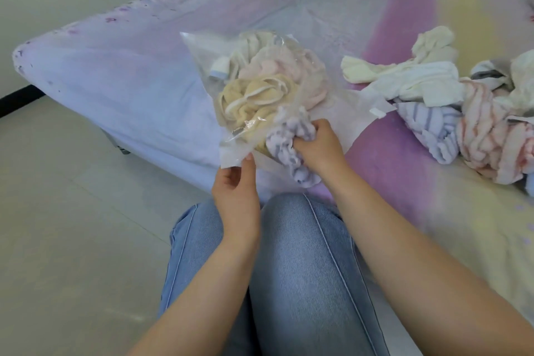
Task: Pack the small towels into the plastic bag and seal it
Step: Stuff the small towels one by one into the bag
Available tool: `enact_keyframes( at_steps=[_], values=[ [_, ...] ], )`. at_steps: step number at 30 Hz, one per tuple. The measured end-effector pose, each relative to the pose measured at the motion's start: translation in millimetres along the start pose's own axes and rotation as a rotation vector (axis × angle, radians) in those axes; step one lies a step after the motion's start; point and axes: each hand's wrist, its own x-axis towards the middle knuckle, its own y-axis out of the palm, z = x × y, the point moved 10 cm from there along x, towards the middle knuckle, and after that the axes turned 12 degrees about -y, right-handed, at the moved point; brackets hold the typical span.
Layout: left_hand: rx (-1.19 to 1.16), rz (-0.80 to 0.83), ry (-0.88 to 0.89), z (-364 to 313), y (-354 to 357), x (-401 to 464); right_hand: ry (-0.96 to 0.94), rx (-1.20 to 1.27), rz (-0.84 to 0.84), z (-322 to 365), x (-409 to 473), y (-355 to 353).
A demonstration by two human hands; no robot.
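While my right hand bunches the lilac-striped towel in a closed grip at the mouth of the plastic bag, my left hand pinches the bag's near lip between thumb and fingertips. I judge the weak point to be that pinch: the film is thin, slick and crinkled, and a hard shove from the right could pull it free and let the mouth fold shut. The towel is soft, nubbly terry that springs back, and a tail of it hangs outside the opening, so it may snag the seal strip later. Inside, a beige towel and a pink towel already swell the bag into a lumpy round. More loose towels lie heaped on the bed, well apart to my right.
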Motion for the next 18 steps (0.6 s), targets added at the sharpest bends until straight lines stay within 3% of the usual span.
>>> enact_keyframes(
  at_steps=[3,6,9,13,18],
  values=[
    [0.297,0.12,0.02,0.5,26.7,5.5,-0.044,0.271,-0.057,19.3,5.5,4.5],
    [0.81,0.276,-0.118,25.5,48.7,7.0,-0.191,0.057,0.137,27.6,-2.5,29.6],
    [0.809,0.259,-0.067,7.4,47.6,7.3,-0.254,-0.295,0.32,19.8,-4.0,43.1],
    [0.648,0.16,-0.019,-23.6,39.5,7.0,-0.229,-0.544,0.603,41.7,31.6,73.3],
    [0.599,0.109,0.087,-51.1,28.5,7.0,-0.051,-0.637,0.629,65.5,75.4,71.4]
  ],
)
